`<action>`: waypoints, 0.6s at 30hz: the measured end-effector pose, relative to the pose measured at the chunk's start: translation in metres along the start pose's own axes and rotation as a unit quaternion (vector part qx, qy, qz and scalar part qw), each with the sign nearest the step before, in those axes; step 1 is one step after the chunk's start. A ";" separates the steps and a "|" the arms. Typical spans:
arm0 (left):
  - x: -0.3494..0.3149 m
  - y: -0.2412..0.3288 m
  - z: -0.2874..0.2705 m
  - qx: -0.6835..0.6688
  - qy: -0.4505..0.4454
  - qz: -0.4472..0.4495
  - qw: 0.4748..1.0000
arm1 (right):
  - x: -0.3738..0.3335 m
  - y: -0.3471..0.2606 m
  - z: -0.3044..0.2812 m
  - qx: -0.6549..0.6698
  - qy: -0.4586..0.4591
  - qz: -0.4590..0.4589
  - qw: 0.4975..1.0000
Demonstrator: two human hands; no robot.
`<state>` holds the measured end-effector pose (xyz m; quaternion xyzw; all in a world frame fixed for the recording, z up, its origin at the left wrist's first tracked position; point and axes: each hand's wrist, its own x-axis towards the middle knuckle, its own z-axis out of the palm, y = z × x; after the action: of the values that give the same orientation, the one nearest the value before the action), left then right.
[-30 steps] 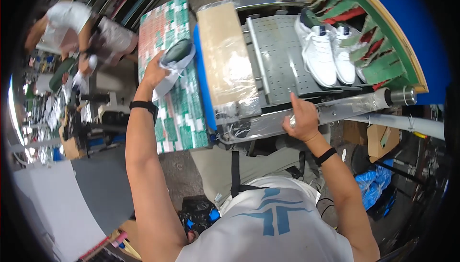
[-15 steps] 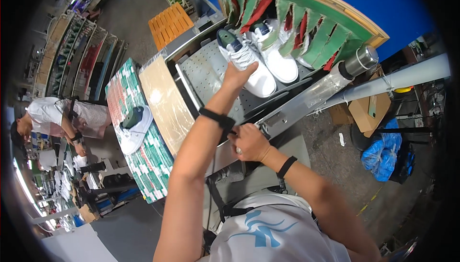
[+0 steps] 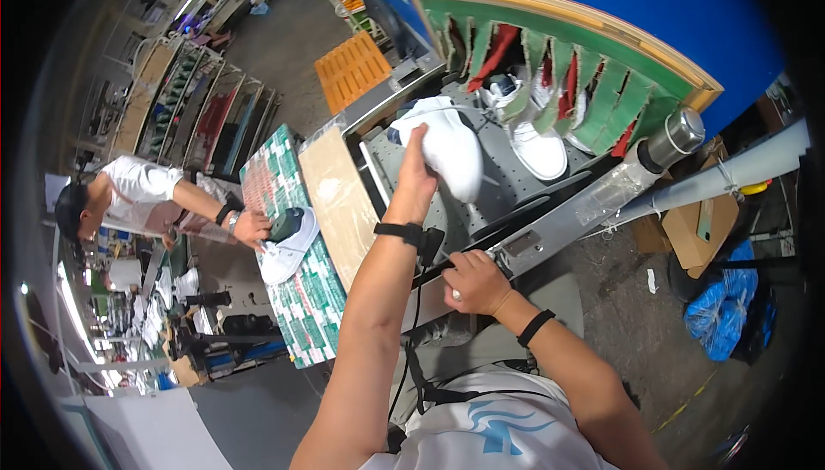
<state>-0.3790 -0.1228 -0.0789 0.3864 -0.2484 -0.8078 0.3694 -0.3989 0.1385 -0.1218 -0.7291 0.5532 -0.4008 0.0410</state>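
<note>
In my left hand (image 3: 417,180) is a white sneaker (image 3: 451,150), gripped from its near side and tipped over above the perforated metal conveyor (image 3: 492,129). Its laces are out of sight. Behind it, another white sneaker (image 3: 539,150) lies partly under the slit green curtain (image 3: 593,92) of the machine opening. My right hand (image 3: 475,283) is curled closed at the machine's near metal edge; what its fingers hold, if anything, is hidden. To the left, a co-worker's hand (image 3: 252,228) touches a third white sneaker (image 3: 290,251) with a dark lining.
That third sneaker sits on a green-and-white patterned board (image 3: 288,311), beside a tan plastic-wrapped panel (image 3: 335,186). A steel tube (image 3: 632,169) runs along the near right side. Blue plastic bags (image 3: 722,315) and a cardboard box (image 3: 700,234) stand at right, an orange slatted stand (image 3: 351,72) behind.
My left hand has lifted its sneaker and turned it over. The co-worker's hand has come onto the sneaker on the patterned board. My right hand stays at the metal edge.
</note>
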 end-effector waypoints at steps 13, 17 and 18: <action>-0.305 0.118 -0.237 0.028 0.136 0.130 0.982 | 0.012 -0.002 0.002 -0.030 -0.003 -0.002 1.000; -0.337 0.102 -0.243 0.232 0.244 0.226 0.914 | 0.009 -0.005 0.008 -0.032 0.003 -0.012 0.999; -0.337 0.090 -0.265 0.237 0.265 0.216 0.909 | 0.013 -0.008 0.008 -0.036 0.005 -0.017 0.999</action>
<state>0.0163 0.0583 -0.0217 0.5995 -0.4032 -0.4936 0.4842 -0.3867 0.1278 -0.1167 -0.7374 0.5549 -0.3851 0.0049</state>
